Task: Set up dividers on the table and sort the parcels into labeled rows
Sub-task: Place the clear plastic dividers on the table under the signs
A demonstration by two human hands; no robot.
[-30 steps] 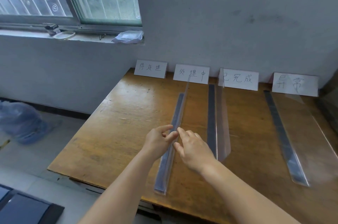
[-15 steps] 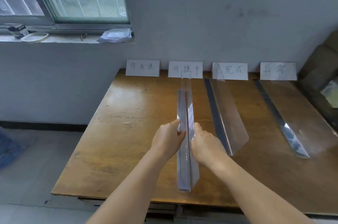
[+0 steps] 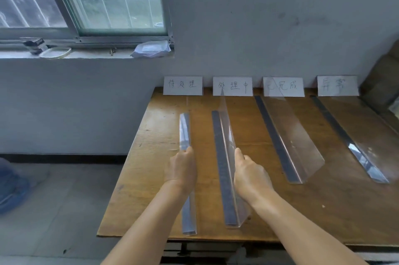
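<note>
Head view: worn brown wooden counter (image 3: 269, 217) against the wall, four white handwritten paper label cards (image 3: 232, 86) standing along its back edge. Four clear plastic L-section dividers with dark base strips run front to back. Leftmost clear divider (image 3: 185, 128) is under the left hand (image 3: 181, 173); grip looks curled over its top edge, though the fingertips are hidden, so can't confirm a true pinch. Right hand (image 3: 250, 175) rests with straight fingers against the upright wall of the second clear divider (image 3: 224, 156), pressing, not pinching. Third divider (image 3: 287, 143) and fourth divider (image 3: 354, 152) sit further right, untouched. No parcels in view.

Step looks like spacing and squaring the two left dividers. To do it well:
- line each far end up with the gap between cards, not over a card; the second divider's wall currently overlaps the second card
- slide by the base strip, since the thin wall likely flexes
- match the front ends to the counter edge
- keep lanes roughly even before sorting
</note>
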